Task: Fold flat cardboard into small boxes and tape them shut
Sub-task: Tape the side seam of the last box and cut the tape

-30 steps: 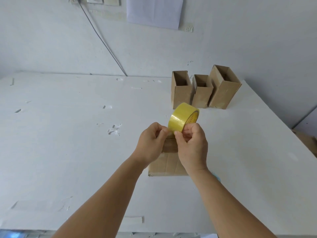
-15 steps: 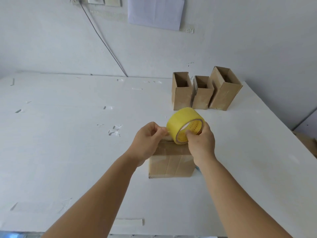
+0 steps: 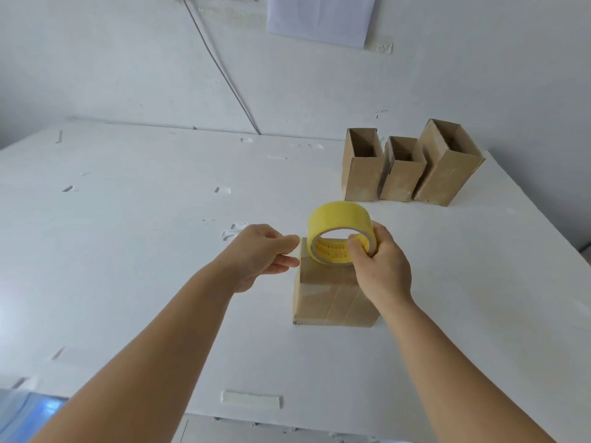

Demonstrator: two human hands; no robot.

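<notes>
A small cardboard box (image 3: pixel 332 302) lies on the white table (image 3: pixel 134 251), with clear tape strips showing on its near face. My right hand (image 3: pixel 380 266) grips a yellow tape roll (image 3: pixel 335 225) just above the box's far end, thumb inside the core. My left hand (image 3: pixel 262 254) is level with the box's left top edge, its fingertips pinched together next to the roll. Whether a tape end lies between those fingertips is not visible.
Three folded cardboard boxes (image 3: pixel 406 167) stand open-topped in a row at the back right of the table. A cable (image 3: pixel 224 75) runs down the wall and a paper sheet (image 3: pixel 319 17) hangs above. The table's near edge is at the bottom.
My right hand has turned the roll so its core faces me and drawn it right. My left hand has shifted left, away from the roll.
</notes>
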